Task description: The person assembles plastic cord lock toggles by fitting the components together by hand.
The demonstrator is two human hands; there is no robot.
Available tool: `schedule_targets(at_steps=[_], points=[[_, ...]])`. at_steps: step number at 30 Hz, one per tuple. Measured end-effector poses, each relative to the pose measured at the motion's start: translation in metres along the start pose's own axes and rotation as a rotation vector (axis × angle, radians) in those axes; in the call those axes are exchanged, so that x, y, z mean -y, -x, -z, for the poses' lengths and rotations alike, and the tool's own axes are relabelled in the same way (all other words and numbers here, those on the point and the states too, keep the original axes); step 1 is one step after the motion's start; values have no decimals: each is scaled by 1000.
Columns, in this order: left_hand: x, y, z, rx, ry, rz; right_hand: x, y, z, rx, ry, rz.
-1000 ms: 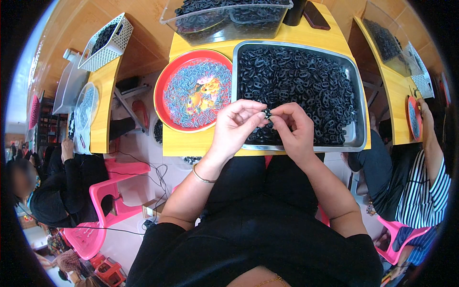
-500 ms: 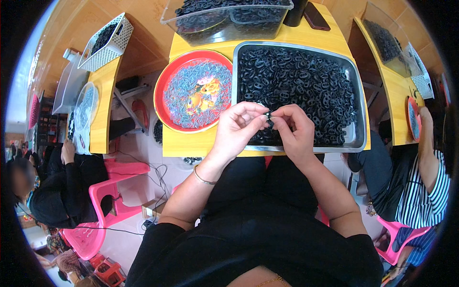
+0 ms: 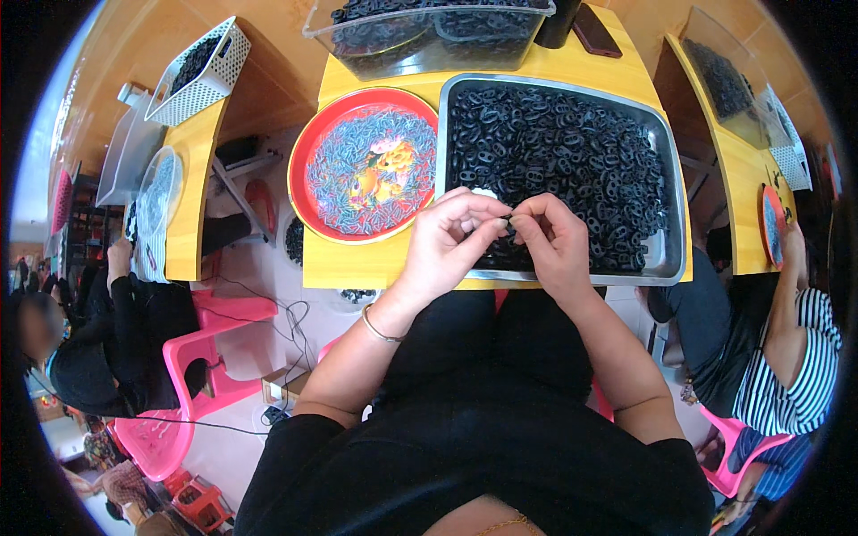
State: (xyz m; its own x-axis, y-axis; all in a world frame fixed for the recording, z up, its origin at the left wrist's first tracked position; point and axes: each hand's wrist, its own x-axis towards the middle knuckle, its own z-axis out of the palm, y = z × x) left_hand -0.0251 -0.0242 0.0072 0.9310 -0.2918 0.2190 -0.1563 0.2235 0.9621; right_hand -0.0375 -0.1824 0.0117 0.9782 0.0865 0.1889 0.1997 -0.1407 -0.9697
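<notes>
Over the front edge of a steel tray (image 3: 677, 179), my left hand (image 3: 453, 239) and my right hand (image 3: 556, 241) meet at the fingertips. A small black plastic piece (image 3: 510, 229) shows between them, pinched by my right thumb and index finger. My left thumb and index finger are pressed together against its side; what they grip is too small to make out. The tray holds many loose black pieces (image 3: 572, 152) with two holes each. To its left is a round red tray (image 3: 302, 183) with many thin, small metallic pins (image 3: 344, 147) spread over a flower print.
Behind the trays stands a clear plastic bin (image 3: 429, 61) of black pieces, with a dark phone (image 3: 596, 32) and a dark cylinder (image 3: 558, 25) to its right. Co-workers sit at yellow tables on both sides. A pink chair (image 3: 179, 393) and cables are at the left.
My hands stay together, and the fingertips have closed in further around the small black piece, which shows less. The co-worker's arm at the right has shifted slightly.
</notes>
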Motion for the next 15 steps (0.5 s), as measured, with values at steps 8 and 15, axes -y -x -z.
schedule_targets(at_steps=[8, 15], points=[[-2, 0, 0, -56, 197, 113, 1, 1, 0, -23, -212, -43], [-4, -2, -1, -71, 208, 116, 0, 1, -3, -26, -155, -14]])
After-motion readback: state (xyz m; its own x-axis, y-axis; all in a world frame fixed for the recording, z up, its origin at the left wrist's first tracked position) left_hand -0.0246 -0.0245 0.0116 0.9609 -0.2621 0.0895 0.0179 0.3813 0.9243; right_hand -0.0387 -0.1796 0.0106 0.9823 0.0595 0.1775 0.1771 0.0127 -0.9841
